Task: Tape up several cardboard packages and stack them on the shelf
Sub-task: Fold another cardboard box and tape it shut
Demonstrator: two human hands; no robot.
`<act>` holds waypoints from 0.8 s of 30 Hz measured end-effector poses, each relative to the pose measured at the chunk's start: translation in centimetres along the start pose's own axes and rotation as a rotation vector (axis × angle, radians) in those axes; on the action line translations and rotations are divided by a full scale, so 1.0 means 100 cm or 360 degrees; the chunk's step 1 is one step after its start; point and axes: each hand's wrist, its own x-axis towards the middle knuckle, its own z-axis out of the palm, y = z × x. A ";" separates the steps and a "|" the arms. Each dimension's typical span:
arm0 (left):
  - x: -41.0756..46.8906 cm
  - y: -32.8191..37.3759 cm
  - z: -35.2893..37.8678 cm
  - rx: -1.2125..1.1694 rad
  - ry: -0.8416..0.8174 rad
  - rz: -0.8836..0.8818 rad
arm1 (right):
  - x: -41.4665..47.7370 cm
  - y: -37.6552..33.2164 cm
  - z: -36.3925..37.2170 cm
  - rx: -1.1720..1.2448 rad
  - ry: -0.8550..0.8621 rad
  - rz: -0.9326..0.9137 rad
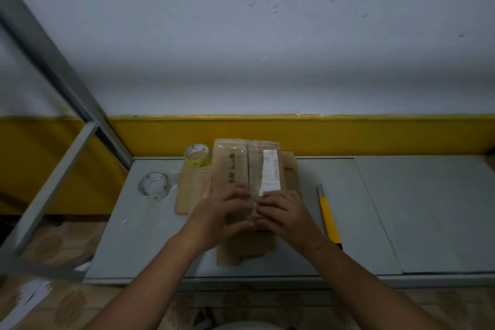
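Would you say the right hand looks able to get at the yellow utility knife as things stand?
Probably yes: the yellow utility knife lies on the table just right of the right hand, nothing between them, though that hand now presses the cardboard package.

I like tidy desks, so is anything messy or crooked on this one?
Nothing looks spilled or torn. The flat cardboard sheets under the package stick out unevenly at its left and near sides. The yellow cutter lies loose to the right, its grey blade end seemingly out.
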 end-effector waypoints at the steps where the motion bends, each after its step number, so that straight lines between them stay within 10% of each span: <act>1: -0.003 0.002 0.003 0.0033 -0.0038 0.0006 | 0.000 0.001 -0.001 -0.0008 -0.0016 -0.0014; 17: -0.006 0.006 0.021 0.0260 0.0393 0.0164 | 0.000 -0.011 0.005 -0.0008 -0.0009 0.0245; 21: -0.007 0.009 0.008 -0.0118 0.0271 -0.0150 | 0.003 -0.021 0.002 0.0129 -0.0054 0.0406; 24: -0.001 -0.004 -0.016 -0.0566 0.0652 -0.0499 | 0.007 -0.021 -0.006 0.0238 -0.0109 0.0475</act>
